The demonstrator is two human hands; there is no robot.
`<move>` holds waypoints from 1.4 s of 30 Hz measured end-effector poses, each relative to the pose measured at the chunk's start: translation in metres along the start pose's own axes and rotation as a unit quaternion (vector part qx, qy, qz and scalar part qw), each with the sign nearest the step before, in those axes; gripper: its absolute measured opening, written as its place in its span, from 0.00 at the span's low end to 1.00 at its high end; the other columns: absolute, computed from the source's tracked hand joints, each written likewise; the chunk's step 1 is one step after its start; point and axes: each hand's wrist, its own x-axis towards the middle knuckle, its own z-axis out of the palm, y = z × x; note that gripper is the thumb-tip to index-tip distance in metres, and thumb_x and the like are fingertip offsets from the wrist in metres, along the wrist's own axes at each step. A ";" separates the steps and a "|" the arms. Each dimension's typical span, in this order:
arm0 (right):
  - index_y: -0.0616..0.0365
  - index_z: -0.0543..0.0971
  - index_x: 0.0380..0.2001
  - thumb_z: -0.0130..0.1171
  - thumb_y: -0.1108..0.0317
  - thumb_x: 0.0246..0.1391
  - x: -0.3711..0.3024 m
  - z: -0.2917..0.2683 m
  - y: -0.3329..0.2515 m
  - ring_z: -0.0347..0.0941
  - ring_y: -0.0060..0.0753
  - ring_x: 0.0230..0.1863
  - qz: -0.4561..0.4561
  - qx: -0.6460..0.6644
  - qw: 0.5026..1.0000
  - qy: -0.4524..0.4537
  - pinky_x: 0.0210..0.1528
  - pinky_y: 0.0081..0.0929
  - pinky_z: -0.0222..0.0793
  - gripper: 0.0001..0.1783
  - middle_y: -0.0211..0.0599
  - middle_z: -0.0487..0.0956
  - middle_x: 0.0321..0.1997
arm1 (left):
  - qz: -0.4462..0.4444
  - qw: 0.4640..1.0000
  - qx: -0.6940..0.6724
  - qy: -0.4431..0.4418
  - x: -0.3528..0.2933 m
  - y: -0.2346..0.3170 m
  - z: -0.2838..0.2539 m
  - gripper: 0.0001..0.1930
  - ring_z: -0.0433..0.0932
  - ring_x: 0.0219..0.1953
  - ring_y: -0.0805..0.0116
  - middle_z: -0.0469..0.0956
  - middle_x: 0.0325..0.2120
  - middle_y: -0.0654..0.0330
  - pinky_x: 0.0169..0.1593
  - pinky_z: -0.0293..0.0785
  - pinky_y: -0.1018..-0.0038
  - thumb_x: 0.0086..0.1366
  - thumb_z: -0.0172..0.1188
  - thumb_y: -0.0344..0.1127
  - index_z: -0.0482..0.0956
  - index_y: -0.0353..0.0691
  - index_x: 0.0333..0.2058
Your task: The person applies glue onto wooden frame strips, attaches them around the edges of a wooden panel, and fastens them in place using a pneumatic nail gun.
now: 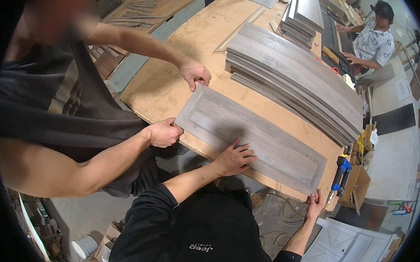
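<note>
I have 1 long, flat, grey wood-look panel with a raised rim [275, 146] right at my hands. It lies on the light brown wooden table [200, 40], close to the table edge on my side. Its long way goes from the far left of my hands down to the near right, so it slants across in front of me.

My left hand [235, 159] lies flat on the panel, fingers spread, over the long side near me, close to the middle. My right hand [316, 203] is at the near right corner, touching it with bent fingers. I cannot tell if it pinches the corner or just rests there. So my right hand is nearer the right end, and my left hand is nearer the middle.

Out at the left end, 2 hands of a co-worker touch the panel: the co-worker's near hand [165, 132] at the near corner, and the co-worker's far hand [196, 74] by the far corner.

Past the panel, away from my hands, sits a tall pile of long grey boards [293, 73]. To the right of my right hand is a blue and black tool [341, 176].
</note>
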 end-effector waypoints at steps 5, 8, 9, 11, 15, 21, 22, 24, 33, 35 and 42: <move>0.65 0.66 0.66 0.57 0.72 0.63 -0.002 0.003 -0.008 0.70 0.35 0.64 0.005 -0.029 0.999 0.010 0.66 0.28 0.63 0.29 0.47 0.74 0.64 | -0.003 1.000 -0.005 -0.003 -0.001 0.000 0.002 0.22 0.69 0.64 0.61 0.75 0.55 0.66 0.70 0.53 0.44 0.60 0.66 0.45 0.78 0.54 0.54; 0.65 0.66 0.66 0.57 0.73 0.63 -0.002 0.000 -0.005 0.70 0.36 0.64 0.007 -0.010 1.000 -0.002 0.66 0.29 0.62 0.29 0.48 0.74 0.64 | -0.003 1.000 -0.003 -0.005 0.000 0.000 0.000 0.22 0.69 0.64 0.62 0.75 0.55 0.66 0.70 0.53 0.44 0.60 0.65 0.46 0.77 0.54 0.54; 0.65 0.66 0.66 0.57 0.73 0.63 -0.001 0.000 -0.004 0.70 0.36 0.64 0.001 -0.006 1.000 -0.003 0.66 0.29 0.62 0.29 0.48 0.74 0.64 | -0.003 1.000 -0.003 -0.004 0.000 0.000 0.000 0.22 0.69 0.64 0.62 0.75 0.55 0.66 0.70 0.53 0.44 0.60 0.65 0.46 0.77 0.54 0.54; 0.66 0.66 0.66 0.56 0.73 0.63 -0.001 0.000 -0.003 0.70 0.36 0.64 -0.006 -0.003 1.000 -0.004 0.66 0.28 0.62 0.29 0.48 0.74 0.64 | -0.004 1.000 -0.007 -0.009 0.000 0.000 -0.001 0.23 0.68 0.64 0.62 0.75 0.54 0.66 0.70 0.53 0.44 0.60 0.66 0.46 0.76 0.54 0.55; 0.68 0.64 0.67 0.55 0.75 0.63 -0.004 0.005 -0.014 0.70 0.37 0.65 0.004 -0.006 1.000 -0.001 0.67 0.30 0.62 0.29 0.50 0.73 0.64 | -0.002 1.000 -0.001 -0.007 0.000 -0.001 0.000 0.24 0.68 0.64 0.62 0.75 0.54 0.66 0.70 0.53 0.44 0.60 0.66 0.46 0.75 0.54 0.55; 0.67 0.66 0.66 0.57 0.74 0.63 -0.001 0.003 -0.006 0.71 0.36 0.63 -0.003 0.011 1.000 -0.004 0.66 0.28 0.63 0.29 0.49 0.75 0.63 | 0.000 1.000 0.002 -0.001 -0.001 -0.003 -0.003 0.25 0.67 0.65 0.63 0.74 0.54 0.66 0.70 0.53 0.45 0.59 0.67 0.46 0.75 0.55 0.55; 0.67 0.66 0.66 0.57 0.74 0.63 -0.001 0.003 -0.006 0.71 0.36 0.63 -0.002 0.007 1.000 -0.002 0.66 0.28 0.63 0.29 0.49 0.75 0.63 | 0.002 1.000 0.004 -0.002 -0.001 -0.002 -0.004 0.25 0.67 0.65 0.63 0.74 0.54 0.66 0.70 0.53 0.45 0.59 0.67 0.46 0.75 0.55 0.55; 0.69 0.64 0.67 0.55 0.75 0.63 -0.002 0.004 -0.008 0.70 0.37 0.64 0.002 -0.001 1.000 -0.005 0.66 0.30 0.62 0.30 0.51 0.74 0.64 | 0.002 1.000 0.005 -0.002 -0.002 -0.002 -0.004 0.25 0.67 0.65 0.63 0.74 0.54 0.66 0.70 0.53 0.45 0.59 0.67 0.46 0.75 0.55 0.55; 0.70 0.60 0.69 0.54 0.75 0.64 -0.011 0.010 -0.022 0.70 0.39 0.64 0.002 -0.006 1.000 -0.008 0.67 0.31 0.62 0.31 0.53 0.72 0.65 | 0.016 1.000 -0.017 0.013 -0.006 -0.011 0.004 0.26 0.67 0.65 0.62 0.73 0.56 0.67 0.69 0.55 0.46 0.58 0.67 0.46 0.75 0.55 0.55; 0.70 0.60 0.69 0.54 0.75 0.64 -0.012 0.008 -0.020 0.69 0.39 0.65 -0.005 -0.011 1.000 -0.009 0.67 0.31 0.62 0.31 0.53 0.72 0.65 | -0.017 0.995 -0.093 -0.004 -0.011 -0.016 0.003 0.27 0.67 0.65 0.62 0.73 0.57 0.66 0.69 0.55 0.44 0.57 0.68 0.46 0.75 0.54 0.56; 0.70 0.60 0.68 0.54 0.75 0.64 -0.005 0.007 -0.007 0.69 0.38 0.65 -0.009 0.007 1.000 -0.001 0.67 0.31 0.62 0.31 0.52 0.71 0.65 | -0.157 0.986 0.051 0.014 -0.059 -0.049 -0.055 0.30 0.62 0.67 0.52 0.69 0.61 0.56 0.69 0.52 0.39 0.55 0.70 0.44 0.75 0.51 0.57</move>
